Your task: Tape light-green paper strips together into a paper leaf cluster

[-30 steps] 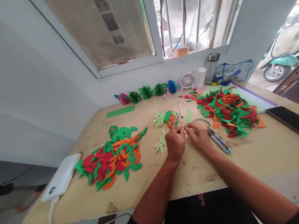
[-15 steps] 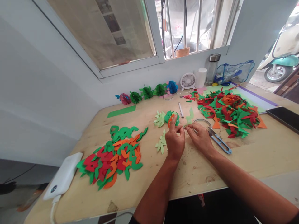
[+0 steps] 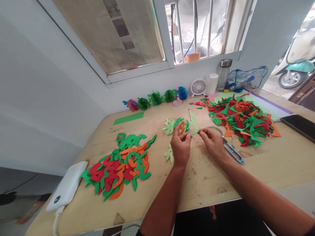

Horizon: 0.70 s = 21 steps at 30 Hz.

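Note:
My left hand [image 3: 181, 147] is closed in a pinch, fingertips at the lower end of a pale green paper piece [image 3: 193, 122] that stands up between my hands. Just to the right, my right hand [image 3: 213, 142] also pinches, its fingertips a short gap from the left ones; what they hold is too small to make out. An orange paper shape [image 3: 181, 127] shows behind my left fingers, close to dark green cut paper [image 3: 187, 124]. Pale green leaf-shaped cutouts [image 3: 168, 126] lie left of it. Blue-handled thread snips [image 3: 233, 151] lie beside my right wrist.
Green, red and orange cutouts [image 3: 118, 167] are heaped at left, paper scraps [image 3: 246, 118] at right. A white power bank [image 3: 67, 185] sits at the left edge, a phone [image 3: 301, 124] at the right. Along the wall stand paper figures [image 3: 155, 98], a fan [image 3: 198, 87] and a bottle [image 3: 223, 74].
My hands have drawn apart, the left one slightly left and the right one slightly right. The pale green paper piece has shifted left and now overlaps the pen.

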Each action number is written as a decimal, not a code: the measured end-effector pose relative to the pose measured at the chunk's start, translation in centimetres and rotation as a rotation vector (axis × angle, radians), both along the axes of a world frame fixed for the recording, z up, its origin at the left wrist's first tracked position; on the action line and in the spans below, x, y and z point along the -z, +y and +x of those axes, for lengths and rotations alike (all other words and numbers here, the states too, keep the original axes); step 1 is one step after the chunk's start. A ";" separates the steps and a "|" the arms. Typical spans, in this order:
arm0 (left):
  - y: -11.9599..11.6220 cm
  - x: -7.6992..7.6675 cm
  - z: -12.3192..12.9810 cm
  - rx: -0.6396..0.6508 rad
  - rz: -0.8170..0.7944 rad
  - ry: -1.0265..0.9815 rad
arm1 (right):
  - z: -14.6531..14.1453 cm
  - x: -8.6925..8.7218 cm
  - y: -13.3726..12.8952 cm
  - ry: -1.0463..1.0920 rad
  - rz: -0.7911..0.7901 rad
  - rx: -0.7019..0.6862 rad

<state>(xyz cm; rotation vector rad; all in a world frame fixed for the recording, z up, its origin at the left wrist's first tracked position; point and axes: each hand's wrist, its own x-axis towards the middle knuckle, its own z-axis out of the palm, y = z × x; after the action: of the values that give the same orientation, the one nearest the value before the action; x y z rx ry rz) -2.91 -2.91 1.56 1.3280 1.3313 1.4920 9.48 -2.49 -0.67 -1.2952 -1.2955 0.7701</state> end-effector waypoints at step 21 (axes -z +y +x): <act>0.3 0.7 0.3 0.083 -0.024 -0.158 | -0.1 -0.5 -0.2 0.196 -0.024 -0.137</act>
<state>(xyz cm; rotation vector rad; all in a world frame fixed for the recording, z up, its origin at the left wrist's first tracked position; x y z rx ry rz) -2.56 -2.64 0.84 1.2090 1.1764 1.4867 9.40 -2.71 -0.19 -1.1277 -1.2279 0.9868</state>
